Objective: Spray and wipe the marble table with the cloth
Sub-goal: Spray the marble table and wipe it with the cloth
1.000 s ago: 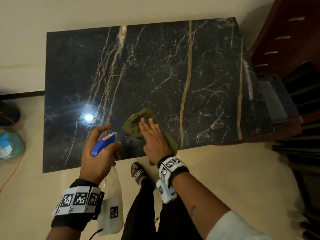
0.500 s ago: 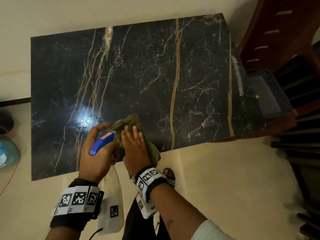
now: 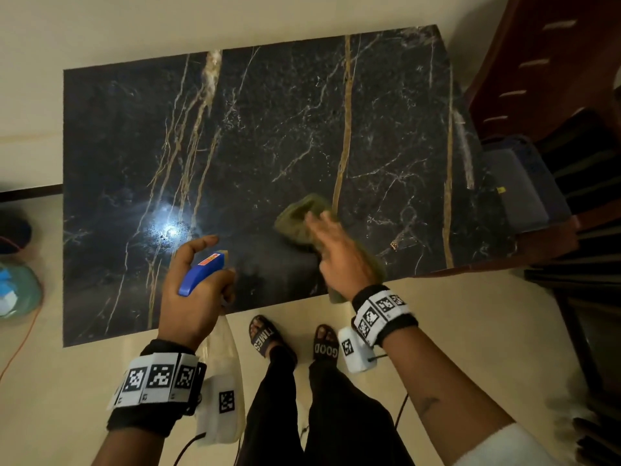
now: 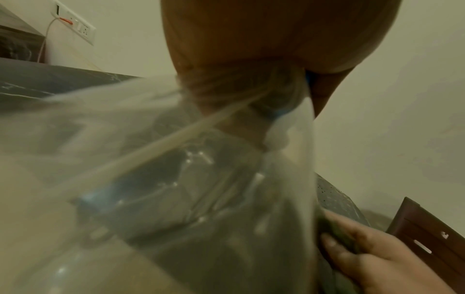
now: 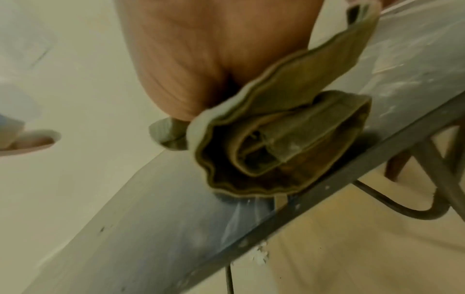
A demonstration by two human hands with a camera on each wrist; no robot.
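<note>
A black marble table [image 3: 268, 136] with gold and white veins fills the head view. An olive green cloth [image 3: 302, 216] lies bunched near the table's front edge. My right hand [image 3: 339, 253] presses flat on it with straight fingers, blurred by motion. The right wrist view shows the cloth [image 5: 284, 143] folded under the palm at the table's edge [image 5: 327, 191]. My left hand [image 3: 198, 284] grips a clear spray bottle [image 3: 221, 381] with a blue head [image 3: 201, 274], held over the front edge left of the cloth. The bottle [image 4: 176, 189] fills the left wrist view.
A dark wooden chair [image 3: 551, 95] stands at the table's right side. A blue-green object [image 3: 16, 290] and an orange cord [image 3: 20, 341] lie on the floor at the left. My sandalled feet [image 3: 292, 341] stand at the front edge. A wall socket [image 4: 75, 23] is behind.
My right hand slid the cloth left toward the spray bottle, then back right along the front of the table. The left hand kept holding the bottle in about the same place.
</note>
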